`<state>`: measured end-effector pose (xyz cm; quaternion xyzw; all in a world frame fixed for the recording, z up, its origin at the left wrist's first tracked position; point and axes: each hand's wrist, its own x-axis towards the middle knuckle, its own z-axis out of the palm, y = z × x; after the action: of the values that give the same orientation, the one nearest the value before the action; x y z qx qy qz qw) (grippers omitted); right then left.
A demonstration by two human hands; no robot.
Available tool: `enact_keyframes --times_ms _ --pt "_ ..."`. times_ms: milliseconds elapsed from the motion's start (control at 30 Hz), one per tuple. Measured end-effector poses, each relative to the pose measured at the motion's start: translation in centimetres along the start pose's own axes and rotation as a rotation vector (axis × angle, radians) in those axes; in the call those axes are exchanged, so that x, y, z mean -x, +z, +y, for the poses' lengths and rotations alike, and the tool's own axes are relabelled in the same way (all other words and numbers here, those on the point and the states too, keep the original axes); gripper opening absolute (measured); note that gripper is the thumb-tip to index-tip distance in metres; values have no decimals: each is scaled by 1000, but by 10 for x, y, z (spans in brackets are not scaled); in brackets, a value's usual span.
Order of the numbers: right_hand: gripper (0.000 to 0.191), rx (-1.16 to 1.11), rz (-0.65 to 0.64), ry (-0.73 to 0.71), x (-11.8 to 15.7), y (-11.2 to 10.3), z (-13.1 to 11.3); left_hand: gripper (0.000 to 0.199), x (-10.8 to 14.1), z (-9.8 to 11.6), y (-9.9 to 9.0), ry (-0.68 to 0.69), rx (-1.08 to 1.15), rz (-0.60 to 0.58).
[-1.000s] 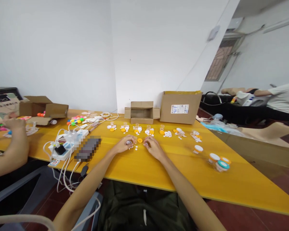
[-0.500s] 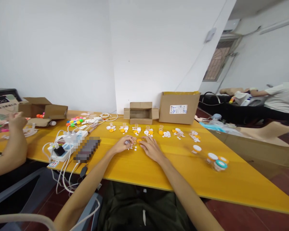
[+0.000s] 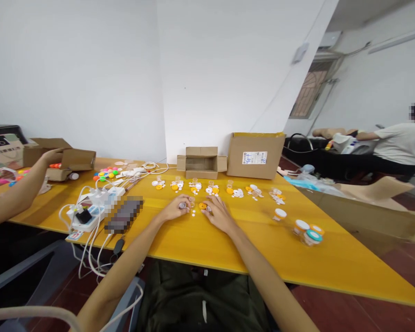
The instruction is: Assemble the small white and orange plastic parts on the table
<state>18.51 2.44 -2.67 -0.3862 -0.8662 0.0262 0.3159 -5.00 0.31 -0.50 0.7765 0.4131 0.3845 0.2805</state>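
My left hand (image 3: 174, 208) is closed on a small round grey plastic piece (image 3: 182, 205). Just right of its fingertips stands a clear plastic cup (image 3: 192, 201). My right hand (image 3: 220, 214) is curled low over the table, with a small white plastic part (image 3: 209, 210) between thumb and fingers; its exact shape is too small to make out. An orange ring-shaped lid (image 3: 202, 206) lies against those fingertips. Tiny white discs (image 3: 193, 213) rest on the table between both hands.
Behind my hands runs a row of clear cups, orange rings (image 3: 216, 190) and white parts. Jars with white and teal lids (image 3: 313, 237) stand at right. Cardboard boxes (image 3: 256, 157) line the wall. A power strip (image 3: 93, 216) and phone (image 3: 124, 215) lie left, near another person's arm (image 3: 17, 198).
My right hand has drawn slightly back from the orange lid and now has a white part at its fingers. My left hand keeps its place. The other person's arm at left reached toward the open box.
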Motion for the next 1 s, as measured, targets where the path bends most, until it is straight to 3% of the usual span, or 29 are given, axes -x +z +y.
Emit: enact_keyframes --times_ms 400,667,1000 --pt "16 27 3 35 0 3 -1 10 0 0 -7 50 -112 49" --pt "6 42 45 21 0 -1 0 18 3 11 -6 165 -298 224" --pt "7 66 39 -24 3 -10 1 34 8 16 -1 274 -503 170"
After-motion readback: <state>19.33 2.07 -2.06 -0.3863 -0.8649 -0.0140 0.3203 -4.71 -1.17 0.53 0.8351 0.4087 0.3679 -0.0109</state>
